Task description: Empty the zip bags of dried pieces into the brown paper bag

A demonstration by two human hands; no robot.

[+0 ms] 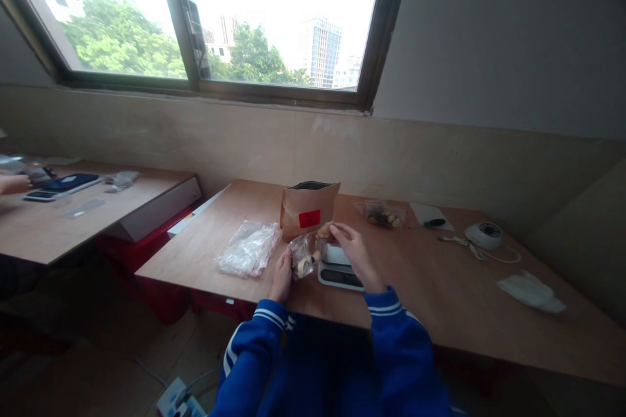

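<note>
My left hand (282, 275) grips a clear plastic bag (302, 255) by its left side. Pale, round-edged slices show inside the bag. Between the thumb and fingers of my right hand (353, 251) is a tan dried slice (325, 230), at the bag's upper right; its exact kind cannot be made out. Under my right hand lies a white digital scale (337, 277) with a dark panel, partly covered by the hand. Just behind the bag stands an open brown paper pouch (310, 208) with a red label. Its contents are hidden.
A stack of clear plastic bags (249, 247) lies left of the pouch. A filled bag (385, 215), a green-and-black pen-like tool (434, 223), a white dome camera (484, 234) and a white cloth-like item (532, 291) lie rightward. Another person's hand (14, 182) is at the left table.
</note>
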